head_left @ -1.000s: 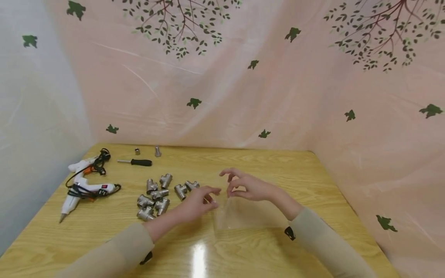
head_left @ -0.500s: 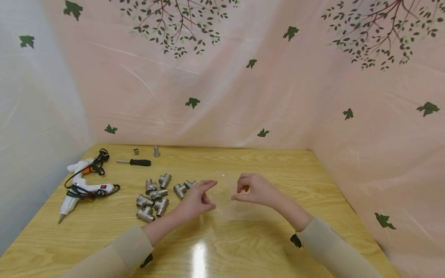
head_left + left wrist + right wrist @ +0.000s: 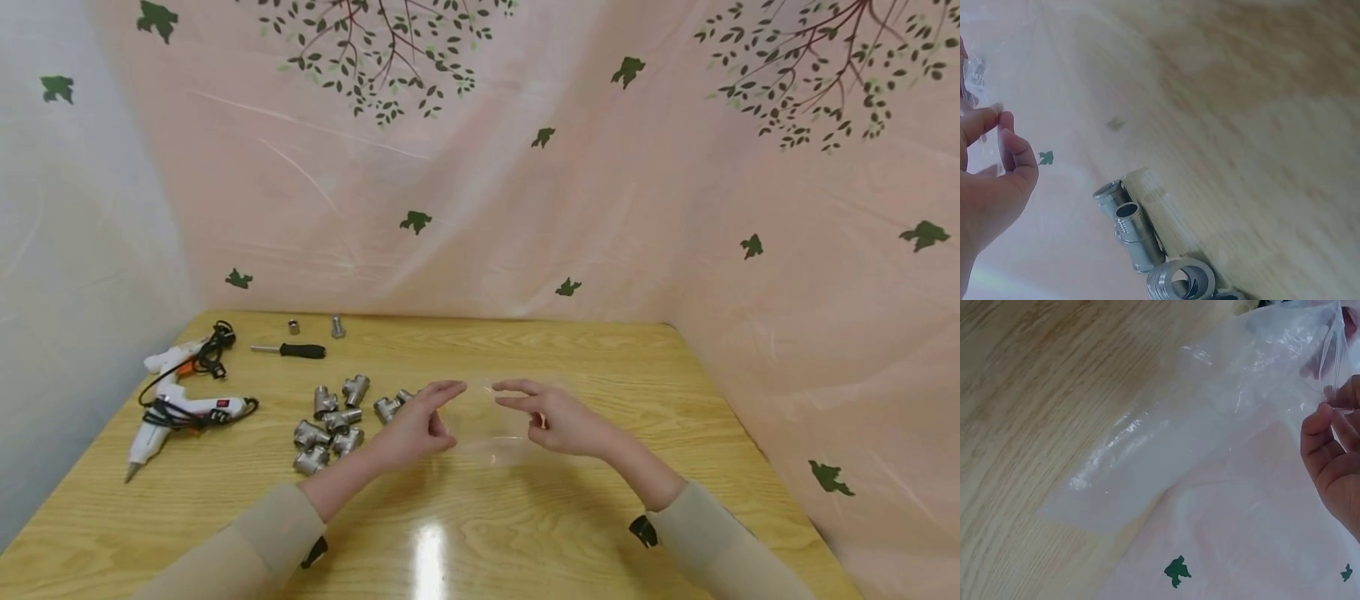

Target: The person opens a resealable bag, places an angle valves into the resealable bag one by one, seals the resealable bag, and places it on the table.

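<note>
A clear plastic bag point(image 3: 491, 440) is stretched between my two hands above the table, faint in the head view. My left hand point(image 3: 411, 432) pinches its left edge between thumb and fingertip; this pinch also shows at the far left of the left wrist view. My right hand point(image 3: 570, 423) pinches the bag's other side near its top edge. In the right wrist view the bag point(image 3: 1141, 456) hangs out long and wrinkled from the fingers. Metal tee pipe fittings point(image 3: 1139, 240) lie just left of my left hand, partly hidden by it in the head view.
Two white glue guns point(image 3: 161, 429) with black cords lie at the table's left side. Behind the fittings are a screwdriver point(image 3: 300, 351), a small metal nut point(image 3: 293, 327) and a bolt point(image 3: 337, 326). Printed cloth point(image 3: 480, 192) surrounds the wooden table point(image 3: 420, 533) at back and sides.
My hands have drawn apart, the right one moving right and its upper fingers straightening from a curl. The bag's lower edge sits higher in the head view, and my left hand shifted slightly left.
</note>
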Tool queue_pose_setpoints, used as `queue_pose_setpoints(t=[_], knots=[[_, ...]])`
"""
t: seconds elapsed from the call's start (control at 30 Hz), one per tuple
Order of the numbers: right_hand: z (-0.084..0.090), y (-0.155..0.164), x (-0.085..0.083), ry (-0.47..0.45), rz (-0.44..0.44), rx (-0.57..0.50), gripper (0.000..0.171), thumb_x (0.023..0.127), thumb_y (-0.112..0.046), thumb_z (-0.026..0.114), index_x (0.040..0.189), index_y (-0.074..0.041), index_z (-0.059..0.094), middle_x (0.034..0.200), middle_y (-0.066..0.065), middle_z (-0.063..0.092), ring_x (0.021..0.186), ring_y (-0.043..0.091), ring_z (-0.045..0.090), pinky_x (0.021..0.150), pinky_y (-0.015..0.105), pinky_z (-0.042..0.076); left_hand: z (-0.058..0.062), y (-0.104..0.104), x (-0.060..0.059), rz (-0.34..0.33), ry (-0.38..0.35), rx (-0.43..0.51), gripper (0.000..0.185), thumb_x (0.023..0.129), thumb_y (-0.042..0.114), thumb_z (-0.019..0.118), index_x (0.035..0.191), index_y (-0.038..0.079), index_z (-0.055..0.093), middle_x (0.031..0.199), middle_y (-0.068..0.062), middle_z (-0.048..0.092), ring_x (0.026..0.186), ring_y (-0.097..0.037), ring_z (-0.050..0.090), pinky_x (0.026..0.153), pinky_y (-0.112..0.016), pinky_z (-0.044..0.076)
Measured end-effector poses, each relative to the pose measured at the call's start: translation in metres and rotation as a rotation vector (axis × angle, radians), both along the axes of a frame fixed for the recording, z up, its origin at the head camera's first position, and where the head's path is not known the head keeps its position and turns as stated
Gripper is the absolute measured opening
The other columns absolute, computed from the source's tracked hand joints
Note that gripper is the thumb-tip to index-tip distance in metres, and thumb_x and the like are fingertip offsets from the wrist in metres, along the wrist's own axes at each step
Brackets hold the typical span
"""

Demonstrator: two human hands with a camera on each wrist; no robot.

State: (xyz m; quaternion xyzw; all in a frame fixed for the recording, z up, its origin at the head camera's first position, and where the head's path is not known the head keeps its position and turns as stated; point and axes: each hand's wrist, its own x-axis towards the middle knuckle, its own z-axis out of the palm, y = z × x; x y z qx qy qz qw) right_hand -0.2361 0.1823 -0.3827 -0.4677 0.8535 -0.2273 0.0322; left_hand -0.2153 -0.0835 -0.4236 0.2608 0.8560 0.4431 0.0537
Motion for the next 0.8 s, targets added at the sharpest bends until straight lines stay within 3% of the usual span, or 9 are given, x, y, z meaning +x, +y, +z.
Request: queue_pose_setpoints(t=[0.1, 0.33, 0.47, 0.63, 0.8], knots=[[0.001, 0.001, 0.001, -0.034, -0.027, -0.003, 0.055, 0.082, 0.008, 0.051, 0.137, -0.001, 0.048, 0.144, 0.009, 0.044, 0.049, -0.001, 0.025, 0.047, 0.014, 0.033, -0.001, -0.003, -0.001, -0.051, -0.008, -0.021, 0.078, 0.08, 0.001, 0.072, 0.147, 0.012, 0.034, 0.15, -0.012, 0.03, 0.067, -0.008, 0.056, 0.062, -0.024, 0.052], [0.002, -0.009, 0.005, -0.131, -0.083, -0.057, 0.06, 0.084, 0.005, 0.055, 0.142, -0.002, 0.041, 0.146, 0.014, 0.039, 0.059, 0.006, 0.052, 0.051, 0.019, 0.049, -0.001, -0.015, -0.003, -0.156, -0.008, -0.026, 0.076, 0.084, 0.005, 0.07, 0.148, 0.013, 0.031, 0.15, -0.014, 0.028, 0.074, -0.009, 0.057, 0.061, -0.025, 0.052], [0.003, -0.015, 0.006, -0.198, -0.131, -0.054, 0.065, 0.084, 0.003, 0.055, 0.145, -0.004, 0.034, 0.15, 0.014, 0.032, 0.057, 0.008, 0.055, 0.05, 0.022, 0.05, 0.007, -0.028, -0.007, -0.19, 0.036, -0.006, 0.074, 0.083, 0.011, 0.073, 0.146, 0.015, 0.034, 0.147, -0.012, 0.032, 0.088, -0.021, 0.058, 0.065, -0.029, 0.051], [0.003, -0.019, 0.003, -0.233, -0.166, -0.038, 0.067, 0.083, 0.003, 0.055, 0.146, -0.003, 0.031, 0.152, 0.013, 0.029, 0.055, 0.007, 0.057, 0.051, 0.023, 0.051, 0.014, -0.054, -0.019, -0.089, 0.059, -0.123, 0.074, 0.081, 0.017, 0.076, 0.144, 0.019, 0.037, 0.141, -0.004, 0.041, 0.104, -0.028, 0.052, 0.073, -0.036, 0.049], [-0.001, -0.022, -0.001, -0.239, -0.183, -0.031, 0.067, 0.083, 0.002, 0.055, 0.146, -0.002, 0.031, 0.152, 0.013, 0.029, 0.056, 0.007, 0.058, 0.054, 0.022, 0.051, 0.009, -0.078, -0.034, -0.024, 0.106, -0.339, 0.074, 0.079, 0.024, 0.077, 0.143, 0.016, 0.04, 0.14, -0.007, 0.046, 0.123, -0.033, 0.045, 0.095, -0.051, 0.042]])
